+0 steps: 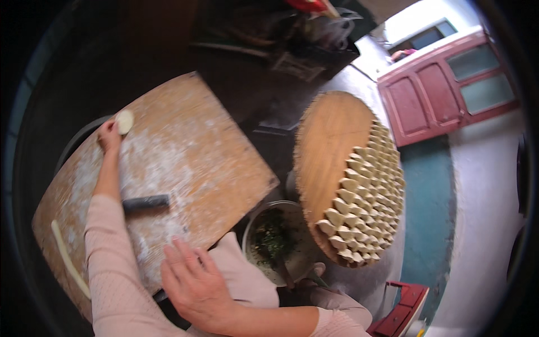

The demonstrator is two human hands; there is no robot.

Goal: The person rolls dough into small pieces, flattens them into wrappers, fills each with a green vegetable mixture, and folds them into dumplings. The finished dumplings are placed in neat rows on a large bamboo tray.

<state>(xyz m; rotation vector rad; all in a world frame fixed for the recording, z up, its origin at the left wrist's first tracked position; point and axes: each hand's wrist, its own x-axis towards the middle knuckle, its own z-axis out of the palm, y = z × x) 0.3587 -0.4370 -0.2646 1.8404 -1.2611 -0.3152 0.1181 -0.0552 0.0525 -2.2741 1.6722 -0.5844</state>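
My left hand (pixel 109 135), at the far left part of the floured wooden board (pixel 202 126), pinches a thin round dough wrapper (pixel 125 122) at its edge. A short dark rolling pin (pixel 147 203) lies on the board beside my left forearm, which hides one end of it. At the board's near edge is my right hand (pixel 196 286), back upward and fingers extended, with nothing visible in it. A long dough strip (pixel 69 261) rests at the board's left side, partly behind my left sleeve.
Right of the board stands a bowl (pixel 249 240) of chopped green filling (pixel 273 238) with a utensil in it. Beyond it, a round tray (pixel 328 139) bears several rows of dumplings (pixel 366 202). A red wooden item (pixel 400 309) stands at the lower right, and a red door (pixel 438 88) at the upper right.
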